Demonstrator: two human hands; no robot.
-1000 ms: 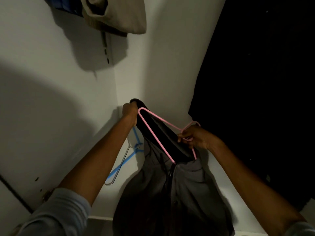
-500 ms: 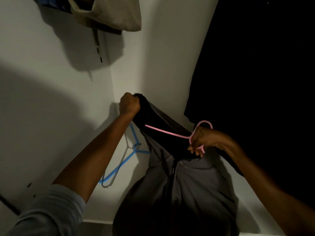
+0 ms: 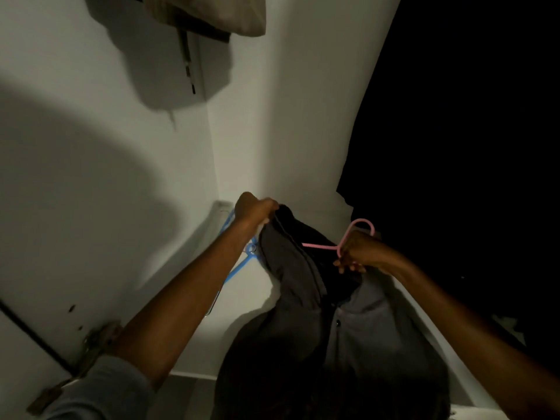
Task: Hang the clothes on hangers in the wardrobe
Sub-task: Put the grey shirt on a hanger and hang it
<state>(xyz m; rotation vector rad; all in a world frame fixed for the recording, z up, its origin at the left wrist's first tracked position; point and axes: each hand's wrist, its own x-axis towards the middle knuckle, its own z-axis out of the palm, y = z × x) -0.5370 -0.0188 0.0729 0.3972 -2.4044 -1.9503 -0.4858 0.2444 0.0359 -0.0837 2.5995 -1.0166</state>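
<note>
Left hand (image 3: 253, 207) clenched on grey shirt (image 3: 303, 298) shoulder, right hand (image 3: 359, 253) gripping pink hanger (image 3: 321, 246) neck; risks slipping off the hidden far arm if released early.

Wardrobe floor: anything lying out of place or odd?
Yes. A blue hanger lies on the wardrobe floor instead of hanging, partly hidden behind the left arm and the grey shirt.

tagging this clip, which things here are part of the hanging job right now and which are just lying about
In use:
grey shirt, gripped by the left hand
pink hanger, held by the right hand

Lying about:
blue hanger on the wardrobe floor
beige garment hanging above
</note>
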